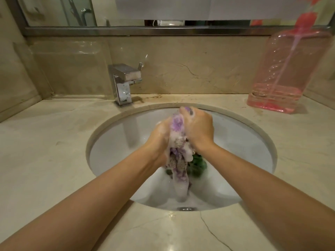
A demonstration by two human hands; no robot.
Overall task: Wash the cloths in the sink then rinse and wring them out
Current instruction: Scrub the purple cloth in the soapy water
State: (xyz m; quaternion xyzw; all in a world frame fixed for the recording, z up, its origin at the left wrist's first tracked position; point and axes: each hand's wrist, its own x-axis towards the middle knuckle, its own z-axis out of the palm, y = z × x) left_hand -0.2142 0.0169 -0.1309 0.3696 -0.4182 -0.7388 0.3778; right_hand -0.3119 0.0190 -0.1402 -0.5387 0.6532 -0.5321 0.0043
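Above the sink (116, 134), the left hand (159, 140) and right hand (199, 129) both clamp a purple cloth (178, 138) coated in suds; its lower end hangs into the basin; a green cloth (198, 164) lies on the basin floor behind it; faucet (125, 82) and pink bottle (282, 75) stand on the surface (45, 142).

Marble counter (54, 151) bears faucet (124, 84), pink bottle (282, 75).

Beige marble counter (54, 142), marble backsplash (181, 69), mirror (59, 11) above.
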